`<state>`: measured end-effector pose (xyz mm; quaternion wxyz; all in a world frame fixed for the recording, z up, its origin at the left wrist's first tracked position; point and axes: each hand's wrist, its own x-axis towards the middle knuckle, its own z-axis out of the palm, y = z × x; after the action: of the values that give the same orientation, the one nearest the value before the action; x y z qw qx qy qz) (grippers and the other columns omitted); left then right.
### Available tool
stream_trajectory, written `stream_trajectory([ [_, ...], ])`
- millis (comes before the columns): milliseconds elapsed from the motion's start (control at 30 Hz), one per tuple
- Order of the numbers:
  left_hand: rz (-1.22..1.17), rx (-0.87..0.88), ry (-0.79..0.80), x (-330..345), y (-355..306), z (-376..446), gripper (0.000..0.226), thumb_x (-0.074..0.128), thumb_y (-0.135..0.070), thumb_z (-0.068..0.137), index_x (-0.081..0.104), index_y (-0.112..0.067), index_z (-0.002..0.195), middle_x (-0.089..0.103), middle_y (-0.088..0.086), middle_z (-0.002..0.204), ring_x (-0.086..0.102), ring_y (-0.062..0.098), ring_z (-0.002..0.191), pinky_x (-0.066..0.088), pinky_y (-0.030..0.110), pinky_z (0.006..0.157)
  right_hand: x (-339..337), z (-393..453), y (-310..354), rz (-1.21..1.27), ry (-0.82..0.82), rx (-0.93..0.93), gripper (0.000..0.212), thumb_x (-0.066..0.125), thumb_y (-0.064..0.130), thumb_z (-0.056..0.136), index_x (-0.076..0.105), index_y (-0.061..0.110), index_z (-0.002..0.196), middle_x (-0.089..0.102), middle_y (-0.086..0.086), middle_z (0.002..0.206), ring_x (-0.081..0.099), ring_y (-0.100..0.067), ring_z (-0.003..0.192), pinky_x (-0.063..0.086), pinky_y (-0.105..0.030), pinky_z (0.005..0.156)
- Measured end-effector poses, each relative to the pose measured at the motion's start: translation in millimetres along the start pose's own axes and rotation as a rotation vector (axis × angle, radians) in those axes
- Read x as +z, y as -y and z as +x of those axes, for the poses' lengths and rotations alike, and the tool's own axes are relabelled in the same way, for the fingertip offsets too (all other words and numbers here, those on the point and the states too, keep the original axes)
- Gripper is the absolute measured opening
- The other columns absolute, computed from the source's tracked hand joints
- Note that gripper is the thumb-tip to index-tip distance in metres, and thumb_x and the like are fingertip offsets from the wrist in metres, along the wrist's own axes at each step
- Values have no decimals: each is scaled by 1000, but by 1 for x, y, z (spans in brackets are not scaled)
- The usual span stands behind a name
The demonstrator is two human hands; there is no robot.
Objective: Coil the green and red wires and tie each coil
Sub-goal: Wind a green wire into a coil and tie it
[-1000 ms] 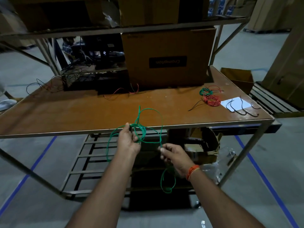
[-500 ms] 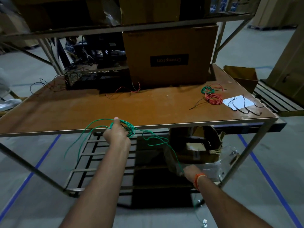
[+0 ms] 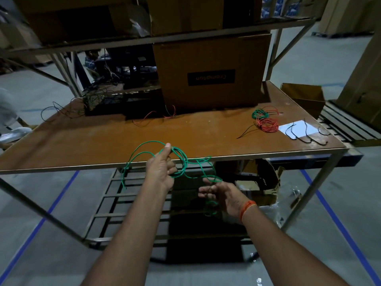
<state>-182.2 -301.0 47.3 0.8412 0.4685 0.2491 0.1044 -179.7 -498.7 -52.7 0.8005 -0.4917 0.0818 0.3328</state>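
Green thin wire (image 3: 181, 159) is looping loosely at the brown wooden table's (image 3: 103, 141) front edge, with the left hand (image 3: 161, 169) pinching its gathered loops. Right hand (image 3: 221, 194) is hovering lower, fingers relaxed, the strand trailing by its fingertips.

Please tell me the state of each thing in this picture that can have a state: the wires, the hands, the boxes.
green wire: loose loops, not tied, held in air
left hand: grips the green wire
right hand: fingers relaxed, wire runs over them
green coil: coiled, lying on table
red coil: coiled, lying on table
large cardboard box: closed
small cardboard box: open
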Motion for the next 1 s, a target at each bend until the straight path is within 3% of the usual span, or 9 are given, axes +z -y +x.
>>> stream_trajectory([
  [100, 46, 46, -11, -4, 1, -4, 24, 68, -17, 96, 49, -18, 82, 26, -11, 45, 19, 2, 31, 18, 16, 30, -7, 3, 5, 293, 120, -79, 55, 38, 16, 82, 59, 10, 133, 64, -21, 125, 68, -30, 96, 56, -43, 76],
  [200, 59, 84, -88, -13, 5, 0, 23, 70, -17, 95, 49, -18, 87, 25, -8, 51, 18, 4, 32, 23, 13, 33, -9, 1, 13, 330, 208, -164, 59, 44, 26, 83, 55, 6, 137, 62, -23, 120, 64, -36, 103, 56, -41, 76],
  [300, 22, 90, -92, -17, 10, 2, 30, 67, -15, 97, 45, -21, 78, 22, -13, 41, 16, 3, 29, 21, 12, 33, -4, 2, 14, 77, 238, -225, 62, 63, 6, 72, 55, 0, 133, 64, -21, 115, 61, -35, 102, 56, -36, 86],
  [400, -11, 75, -69, -13, 13, -1, 30, 64, -15, 99, 45, -21, 76, 22, -13, 38, 16, 1, 27, 22, 12, 30, 9, 1, 9, -321, 143, -357, 36, 69, -9, 82, 65, -5, 118, 72, -14, 107, 66, -23, 98, 51, -31, 89],
  [500, 3, 68, -66, -15, 16, 1, 28, 66, -17, 98, 46, -21, 78, 24, -13, 39, 17, 1, 28, 22, 13, 30, 20, -1, 9, -611, -60, -480, 3, 72, 2, 87, 74, 3, 90, 71, -2, 80, 61, -13, 80, 47, -30, 81],
  [600, 59, 98, -101, -24, 18, 5, 28, 70, -18, 95, 47, -20, 79, 32, -8, 49, 21, 3, 31, 21, 15, 32, 23, -3, 19, -752, -252, -558, 16, 67, 17, 93, 70, 7, 82, 65, -5, 78, 60, -13, 77, 47, -29, 75],
  [767, 38, 116, -88, -27, 16, -8, 30, 63, -14, 99, 45, -19, 76, 39, -14, 38, 27, 0, 25, 26, 12, 29, 34, -13, 36, -402, -149, -360, 23, 46, 8, 100, 58, 13, 81, 70, -7, 83, 60, -13, 66, 38, -25, 56],
  [900, -41, 78, -29, -18, 12, -23, 36, 55, -15, 103, 39, -20, 71, 35, -5, 29, 32, -1, 22, 24, 12, 27, 37, -1, 15, -587, -92, -282, 17, 67, -6, 85, 61, 10, 89, 67, -10, 85, 60, -16, 73, 45, -20, 59],
  [1000, -83, 56, -2, -23, 12, -17, 35, 55, -20, 103, 41, -20, 71, 40, -8, 34, 34, -1, 24, 23, 13, 27, 36, 9, -4, -725, -112, -225, 32, 89, 21, 71, 69, 12, 95, 72, -4, 83, 64, -15, 76, 54, -27, 68],
])
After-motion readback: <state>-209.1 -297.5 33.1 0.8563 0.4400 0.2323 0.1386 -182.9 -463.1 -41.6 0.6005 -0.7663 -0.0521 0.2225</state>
